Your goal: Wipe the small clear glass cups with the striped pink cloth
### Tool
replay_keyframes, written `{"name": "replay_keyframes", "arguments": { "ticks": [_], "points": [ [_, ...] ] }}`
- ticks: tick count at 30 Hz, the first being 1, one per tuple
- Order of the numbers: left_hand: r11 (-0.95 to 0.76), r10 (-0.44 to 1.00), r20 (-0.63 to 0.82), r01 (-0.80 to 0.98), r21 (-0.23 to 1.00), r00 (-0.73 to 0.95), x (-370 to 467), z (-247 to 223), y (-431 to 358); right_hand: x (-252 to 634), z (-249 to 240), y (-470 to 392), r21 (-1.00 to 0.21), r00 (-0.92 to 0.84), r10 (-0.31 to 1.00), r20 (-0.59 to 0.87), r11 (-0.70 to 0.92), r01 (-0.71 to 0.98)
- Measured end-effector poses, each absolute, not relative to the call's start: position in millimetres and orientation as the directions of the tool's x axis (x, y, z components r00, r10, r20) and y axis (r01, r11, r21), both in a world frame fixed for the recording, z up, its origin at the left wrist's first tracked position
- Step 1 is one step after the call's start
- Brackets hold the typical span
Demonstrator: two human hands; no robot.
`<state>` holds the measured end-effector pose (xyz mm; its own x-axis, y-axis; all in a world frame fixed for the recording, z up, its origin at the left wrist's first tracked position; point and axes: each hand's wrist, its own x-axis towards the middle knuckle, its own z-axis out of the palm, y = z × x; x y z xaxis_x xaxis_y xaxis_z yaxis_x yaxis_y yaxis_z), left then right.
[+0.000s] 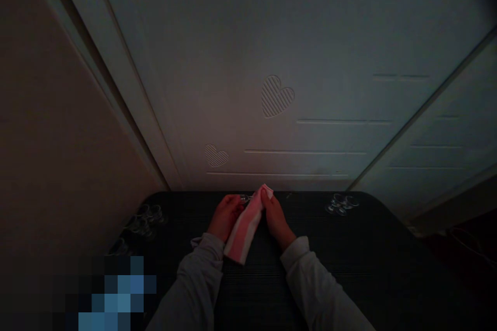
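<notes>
My left hand (225,216) is closed around a small clear glass (244,198), of which only a shiny part shows at the fingertips. A pink and white striped cloth (244,232) is pinched in my right hand (277,218), with the thumb pressed on its upper end. That upper end meets the glass between my hands, while the rest of the cloth slants down to the left toward my left wrist. Whether some of the glass is inside the cloth I cannot tell.
Both hands are over a dark table (256,295). Several small clear stemmed glasses (144,219) stand at its left edge, and another group of glasses (340,203) is at the back right. A pale panel with carved hearts (277,96) rises behind the table.
</notes>
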<state>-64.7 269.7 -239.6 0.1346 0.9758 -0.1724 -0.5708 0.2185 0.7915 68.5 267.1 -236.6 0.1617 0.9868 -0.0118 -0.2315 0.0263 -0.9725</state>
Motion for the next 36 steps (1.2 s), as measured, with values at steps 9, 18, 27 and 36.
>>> {"name": "replay_keyframes", "arguments": {
  "ticks": [9, 18, 27, 36],
  "points": [
    [0.191, 0.980, -0.128, -0.530, 0.826, 0.153, -64, -242, 272, 68, -225, 263, -0.991, 0.181, 0.983, -0.022, 0.004, -0.137],
    [0.172, 0.982, -0.103, -0.519, 0.837, 0.159, -65, -244, 272, 72, -234, 268, -0.951, 0.077, 0.995, -0.070, -0.043, -0.305],
    [0.191, 0.979, -0.123, -0.530, 0.826, 0.161, -65, -241, 271, 74, -243, 269, -0.915, -0.042, 0.998, -0.050, -0.062, -0.398],
    [0.192, 0.979, -0.129, -0.511, 0.838, 0.157, -66, -241, 270, 72, -243, 269, -0.959, 0.061, 0.997, -0.040, -0.021, -0.283]
  ]
}}
